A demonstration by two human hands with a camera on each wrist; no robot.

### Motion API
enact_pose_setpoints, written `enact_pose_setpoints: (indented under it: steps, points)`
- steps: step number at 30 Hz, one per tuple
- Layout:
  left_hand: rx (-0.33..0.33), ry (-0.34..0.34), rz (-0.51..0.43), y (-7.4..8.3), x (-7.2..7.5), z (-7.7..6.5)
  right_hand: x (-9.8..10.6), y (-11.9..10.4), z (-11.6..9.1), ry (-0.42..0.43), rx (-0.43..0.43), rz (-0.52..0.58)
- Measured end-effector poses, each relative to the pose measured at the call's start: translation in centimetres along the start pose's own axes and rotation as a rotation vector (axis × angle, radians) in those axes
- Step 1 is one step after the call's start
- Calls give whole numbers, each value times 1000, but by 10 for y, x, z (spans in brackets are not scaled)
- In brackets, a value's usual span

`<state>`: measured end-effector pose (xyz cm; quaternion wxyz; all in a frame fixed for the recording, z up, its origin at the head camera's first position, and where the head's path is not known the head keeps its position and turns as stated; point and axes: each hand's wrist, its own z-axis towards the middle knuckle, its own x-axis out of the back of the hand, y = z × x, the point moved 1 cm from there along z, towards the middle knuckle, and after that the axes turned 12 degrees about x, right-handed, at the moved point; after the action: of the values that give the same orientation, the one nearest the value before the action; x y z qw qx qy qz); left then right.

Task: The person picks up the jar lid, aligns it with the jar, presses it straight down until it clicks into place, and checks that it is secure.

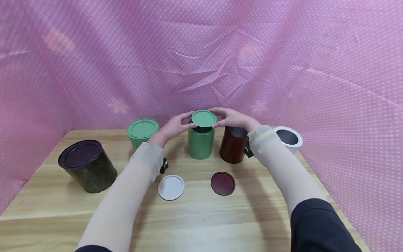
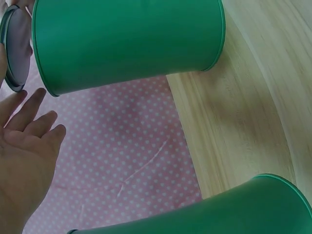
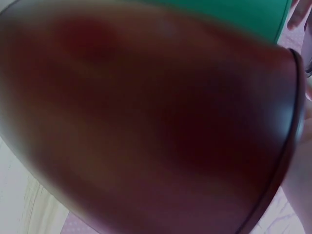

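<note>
Pink dotted cloth [image 1: 132, 52] hangs behind a pale wood-grain bench [image 1: 195, 227], where a person's L hand [image 1: 176, 126] and R hand [image 1: 233, 118] hold a round, flat green lid [image 1: 204, 118] over an upright, cyl. green can [image 1: 200, 145], metal by its look. Fingers [image 1: 188, 114] of both hands are curled at the lid's edge, pinching it from opp. sides; L wrist view shows lid and can rim apart. Step in hand, prob.: lid work at the can's mouth, on or off can't be told. If closing, next move calls for squaring lid w/ rim, then pressing evenly; if opening, a clear lift. Alongside: an open, cyl. dark red can [image 1: 232, 147]; in front, a round dark red lid [image 1: 223, 183] and a round white lid [image 1: 171, 187].
</note>
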<state>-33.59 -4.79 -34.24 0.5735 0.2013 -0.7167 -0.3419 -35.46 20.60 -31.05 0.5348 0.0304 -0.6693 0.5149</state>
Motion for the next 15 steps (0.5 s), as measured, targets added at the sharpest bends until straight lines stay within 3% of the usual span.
enact_pose_setpoints:
  steps: [15]
  points:
    - [-14,-13,-14,-10,-5,3,-7,3,6,-23,-47,2]
